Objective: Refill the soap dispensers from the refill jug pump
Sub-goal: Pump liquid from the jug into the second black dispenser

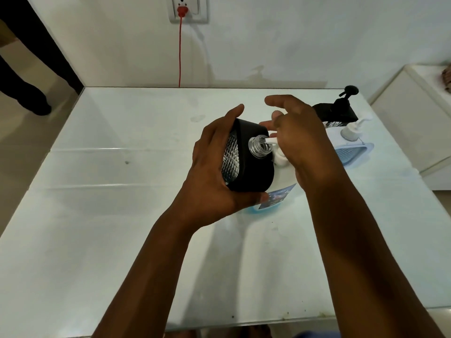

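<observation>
Refill jug point(280, 189) sits mid-surface, white body, blue liquid low down, and a blue label whose print is too blurred to read. Its white pump point(280, 156) is under the right hand point(305, 145), palm on the head, fingers loosely spread, nozzle poking into the clear threaded neck of the black dispenser point(246, 164). Left hand point(212, 172) wraps that dispenser, tilting it toward the spout. Off to the right on the pale surface point(122, 215): a black-pump dispenser point(338, 113) and a blue one point(353, 150), white pump on.
</observation>
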{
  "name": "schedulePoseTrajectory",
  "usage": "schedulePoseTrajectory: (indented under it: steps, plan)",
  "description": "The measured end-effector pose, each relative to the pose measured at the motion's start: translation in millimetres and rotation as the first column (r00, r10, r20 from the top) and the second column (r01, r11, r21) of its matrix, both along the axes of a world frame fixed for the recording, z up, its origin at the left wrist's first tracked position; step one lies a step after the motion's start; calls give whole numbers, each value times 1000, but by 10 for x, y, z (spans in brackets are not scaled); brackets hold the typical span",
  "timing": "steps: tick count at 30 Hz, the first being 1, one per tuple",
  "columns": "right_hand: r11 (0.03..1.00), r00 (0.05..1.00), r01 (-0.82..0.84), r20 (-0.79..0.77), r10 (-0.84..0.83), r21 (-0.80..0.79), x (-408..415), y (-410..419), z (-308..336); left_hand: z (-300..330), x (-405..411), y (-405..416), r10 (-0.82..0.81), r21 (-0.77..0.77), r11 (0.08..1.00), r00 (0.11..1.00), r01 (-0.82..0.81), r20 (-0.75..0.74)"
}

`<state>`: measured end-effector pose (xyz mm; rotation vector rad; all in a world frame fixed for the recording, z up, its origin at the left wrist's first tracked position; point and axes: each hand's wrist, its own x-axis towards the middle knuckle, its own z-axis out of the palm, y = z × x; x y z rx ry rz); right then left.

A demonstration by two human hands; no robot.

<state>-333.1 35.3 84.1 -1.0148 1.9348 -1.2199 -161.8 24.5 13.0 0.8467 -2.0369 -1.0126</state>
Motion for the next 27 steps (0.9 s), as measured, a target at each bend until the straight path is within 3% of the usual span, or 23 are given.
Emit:
schedulePoseTrajectory:
  steps: [6, 14, 27]
  plan:
    - [1000, 994, -12, -108, 13, 16, 82, -8, 8, 23, 15, -13, 9, -4, 1000, 1000, -9, -12]
    - [1000, 1000, 20, -18, -20, 14, -26, -7, 104, 49, 44, -31, 9, 7, 1000, 1000, -9, -24]
    - [1000, 994, 1, -110, 3, 31, 63, -34, 32, 21, 27, -29, -7, -12, 1000, 1000, 7, -20]
